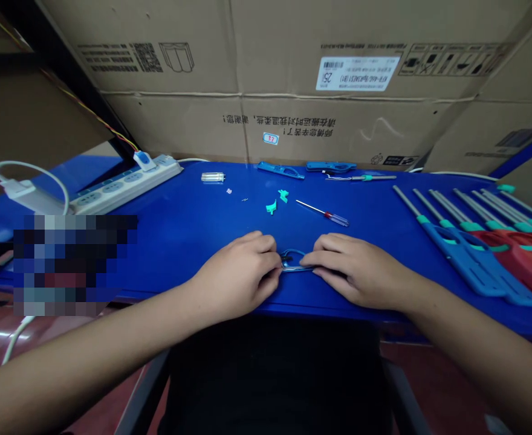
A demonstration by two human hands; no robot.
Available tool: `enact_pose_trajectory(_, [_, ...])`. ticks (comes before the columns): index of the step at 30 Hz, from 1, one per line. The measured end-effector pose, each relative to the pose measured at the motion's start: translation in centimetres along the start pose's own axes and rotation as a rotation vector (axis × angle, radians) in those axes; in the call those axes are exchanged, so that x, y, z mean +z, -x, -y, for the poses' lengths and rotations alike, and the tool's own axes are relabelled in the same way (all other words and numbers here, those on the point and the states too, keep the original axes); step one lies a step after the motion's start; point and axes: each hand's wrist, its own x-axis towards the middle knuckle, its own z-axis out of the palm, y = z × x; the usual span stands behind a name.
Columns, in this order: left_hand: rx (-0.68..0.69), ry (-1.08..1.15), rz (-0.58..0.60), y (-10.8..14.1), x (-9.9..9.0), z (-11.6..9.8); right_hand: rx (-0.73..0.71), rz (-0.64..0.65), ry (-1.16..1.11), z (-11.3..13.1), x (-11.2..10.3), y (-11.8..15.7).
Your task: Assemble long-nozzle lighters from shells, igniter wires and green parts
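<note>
My left hand [239, 275] and my right hand [350, 269] meet at the front of the blue table [188, 241]. Between their fingertips they pinch a blue plastic loop-shaped part [295, 263] with a dark and metallic piece, partly hidden by my fingers. Beyond my hands lie two small teal plastic pieces [277, 201] and a red-handled screwdriver [324, 212]. Farther back are blue lighter-shell halves [280, 170] and a metal-tubed lighter part [361, 177].
Several blue and red utility lighters [483, 248] with metal nozzles lie in a row at the right. A clear tube [213, 177] and tiny parts sit at the back. A white power strip [125, 184] lies at the left; cardboard cartons form the back wall.
</note>
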Motion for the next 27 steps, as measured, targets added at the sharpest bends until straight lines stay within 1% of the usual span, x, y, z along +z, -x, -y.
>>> enact_pose_trajectory(3, [-0.053, 0.074, 0.002, -0.1, -0.3, 0.1, -0.008, 0.005, -0.020, -0.2, 0.1, 0.1])
enact_pose_trajectory(7, [-0.144, 0.216, -0.018, 0.0, -0.4, 0.4, 0.016, -0.005, -0.110, -0.3, 0.1, -0.1])
enact_pose_trajectory(10, [-0.166, 0.224, -0.052, 0.2, -0.1, 0.3, 0.003, -0.016, -0.192, -0.4, 0.1, -0.3])
enact_pose_trajectory(13, [-0.145, 0.177, -0.098, 0.4, 0.3, -0.1, 0.009, -0.025, -0.239, -0.5, 0.2, -0.3])
enact_pose_trajectory(19, [-0.036, 0.133, -0.140, 0.9, 1.4, -0.7, 0.063, -0.018, -0.254, -0.5, 0.2, -0.2])
enact_pose_trajectory(23, [-0.037, 0.161, -0.161, 0.9, 1.7, -0.8, 0.084, 0.007, -0.252, -0.3, 0.0, -0.4])
enact_pose_trajectory(27, [-0.044, 0.104, -0.187, 1.2, 1.9, -0.8, 0.092, 0.019, -0.239, -0.2, -0.1, -0.4])
